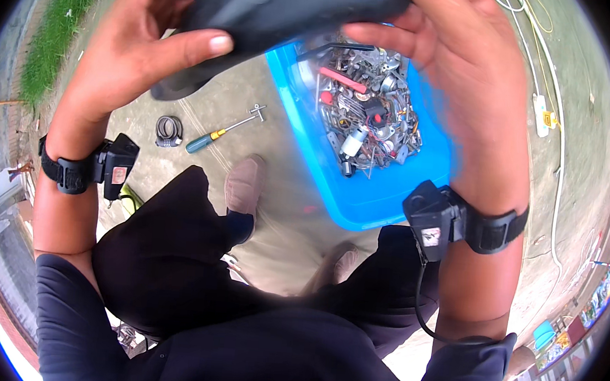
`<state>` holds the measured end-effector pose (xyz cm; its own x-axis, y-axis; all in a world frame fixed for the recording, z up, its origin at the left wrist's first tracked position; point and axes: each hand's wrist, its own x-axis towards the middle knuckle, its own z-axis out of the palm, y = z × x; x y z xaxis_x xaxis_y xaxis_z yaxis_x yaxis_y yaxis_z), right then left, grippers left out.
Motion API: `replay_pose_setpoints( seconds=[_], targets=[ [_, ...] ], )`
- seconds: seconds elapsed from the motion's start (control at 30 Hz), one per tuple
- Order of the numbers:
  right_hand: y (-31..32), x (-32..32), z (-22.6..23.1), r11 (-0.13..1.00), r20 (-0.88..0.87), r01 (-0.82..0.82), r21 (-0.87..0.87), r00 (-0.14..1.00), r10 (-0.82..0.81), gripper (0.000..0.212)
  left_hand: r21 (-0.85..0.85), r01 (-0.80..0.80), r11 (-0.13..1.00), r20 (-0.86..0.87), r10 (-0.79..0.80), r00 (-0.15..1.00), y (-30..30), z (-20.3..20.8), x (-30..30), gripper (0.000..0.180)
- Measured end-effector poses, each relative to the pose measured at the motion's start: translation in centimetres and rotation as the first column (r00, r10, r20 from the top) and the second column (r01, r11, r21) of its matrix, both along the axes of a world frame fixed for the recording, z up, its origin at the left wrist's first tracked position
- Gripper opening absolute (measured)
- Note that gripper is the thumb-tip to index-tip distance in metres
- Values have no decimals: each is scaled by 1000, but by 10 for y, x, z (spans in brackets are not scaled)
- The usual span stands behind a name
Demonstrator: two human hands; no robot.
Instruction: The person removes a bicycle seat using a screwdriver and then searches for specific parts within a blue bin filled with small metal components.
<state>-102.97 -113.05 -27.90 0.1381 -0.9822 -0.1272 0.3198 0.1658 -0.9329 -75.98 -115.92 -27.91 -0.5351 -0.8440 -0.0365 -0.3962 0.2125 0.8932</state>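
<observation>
Close up at the top edge, I hold a black, smooth, curved bicycle saddle (283, 13), partly cut off by the picture's edge. Its narrower end points down to the left. My left hand (152, 42) grips that side, thumb across the surface and the other fingers mostly behind. My right hand (459, 52) is closed round the right end, its thumb stretched along the lower edge. Below the saddle stands a blue plastic tub (368, 210) holding a heap of small metal parts (383, 111). The saddle and right hand hide part of the tub.
On the concrete left of the tub lie a coiled black cable lock (169, 131) and a screwdriver-like tool (208, 140) with a green-yellow handle and metal crosspiece. My shoe (245, 186) is close by. A white cable with a socket (542, 116) runs along the right; grass (67, 21) grows far left.
</observation>
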Motion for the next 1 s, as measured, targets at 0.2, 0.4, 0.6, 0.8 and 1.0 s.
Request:
replay_pose_setpoints(
  seconds=[0.2, 0.4, 0.6, 0.8, 1.0],
  targets=[
    [-15, -5, -65, 954, -508, -292, -69, 833, 219, 28, 111, -283, 953, 23, 282, 959, 36, 7, 69, 73],
    [30, -14, -162, 450, -878, -768, 455, -304, 370, 41, 163, -404, 900, -36, 415, 909, 52, -14, 93, 73],
    [60, -31, -222, 375, -962, -890, 258, -199, 188, 38, 191, -389, 901, -25, 400, 916, 57, -17, 88, 75],
    [46, -56, -223, 364, -902, -826, 431, -391, 180, 25, 191, -384, 903, 0, 392, 920, 60, -21, 89, 76],
    [33, -83, -189, 311, -691, -625, 716, -699, 183, 19, 207, -364, 908, -22, 376, 926, 61, -25, 93, 75]
  ],
)
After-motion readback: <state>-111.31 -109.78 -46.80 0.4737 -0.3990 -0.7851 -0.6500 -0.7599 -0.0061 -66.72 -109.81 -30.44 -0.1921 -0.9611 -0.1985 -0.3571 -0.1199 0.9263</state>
